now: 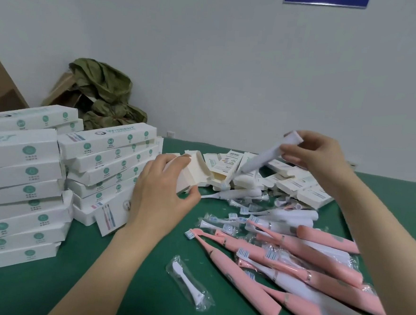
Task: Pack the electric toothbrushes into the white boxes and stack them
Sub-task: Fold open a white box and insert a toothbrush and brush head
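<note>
The flat table (124,282) is dark green. The stacked long cardboard boxes (15,193) are white with round teal emblems. The open cardboard box (197,167) shows cream inside. The raised plastic toothbrush handle (261,161) is white. The loose plastic toothbrushes (306,250) are pink or white, with blue-and-white bristles (189,234). The crumpled plastic bag (103,93) is olive green.

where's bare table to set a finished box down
Bare green table lies front left, between the stacked boxes and the bagged brush head, though the left forearm crosses it. Crowded: pink toothbrushes on the right, loose open boxes at the back.
</note>
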`<action>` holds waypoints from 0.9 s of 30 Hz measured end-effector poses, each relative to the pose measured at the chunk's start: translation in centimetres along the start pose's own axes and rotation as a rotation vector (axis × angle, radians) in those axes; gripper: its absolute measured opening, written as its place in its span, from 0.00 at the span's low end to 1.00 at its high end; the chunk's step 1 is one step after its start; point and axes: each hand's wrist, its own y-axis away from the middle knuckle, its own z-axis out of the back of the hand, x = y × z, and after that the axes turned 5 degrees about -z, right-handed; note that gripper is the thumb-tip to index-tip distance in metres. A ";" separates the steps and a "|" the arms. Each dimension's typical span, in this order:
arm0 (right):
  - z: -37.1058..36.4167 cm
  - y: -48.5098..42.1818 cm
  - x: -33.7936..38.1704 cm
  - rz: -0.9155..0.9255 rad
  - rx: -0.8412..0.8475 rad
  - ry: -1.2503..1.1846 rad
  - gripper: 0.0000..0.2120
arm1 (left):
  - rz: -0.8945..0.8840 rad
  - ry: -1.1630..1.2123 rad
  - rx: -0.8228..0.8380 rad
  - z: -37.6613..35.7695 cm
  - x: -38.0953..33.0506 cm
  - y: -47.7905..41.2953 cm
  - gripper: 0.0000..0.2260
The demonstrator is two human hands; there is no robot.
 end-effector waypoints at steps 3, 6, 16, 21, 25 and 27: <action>-1.7 2.0 1.8 0.098 -0.153 -0.194 0.09 | -0.011 0.041 0.074 0.3 0.1 -0.3 0.22; -3.0 3.8 3.1 0.202 -0.312 -0.378 0.04 | -0.008 0.043 0.067 0.5 0.2 -0.5 0.24; -7.1 5.9 2.7 0.196 -0.300 -0.242 0.13 | -0.032 0.084 0.027 0.5 -0.1 -0.2 0.23; -10.1 6.6 1.7 0.275 -0.192 -0.118 0.16 | -0.095 0.094 -0.019 0.4 -1.4 -0.1 0.23; -11.8 6.5 1.3 0.510 -0.101 0.309 0.08 | -0.053 0.110 -0.081 0.6 -1.4 -0.3 0.22; -12.3 6.5 0.8 0.509 0.035 0.479 0.05 | -0.023 0.124 -0.113 0.7 -1.1 -0.4 0.22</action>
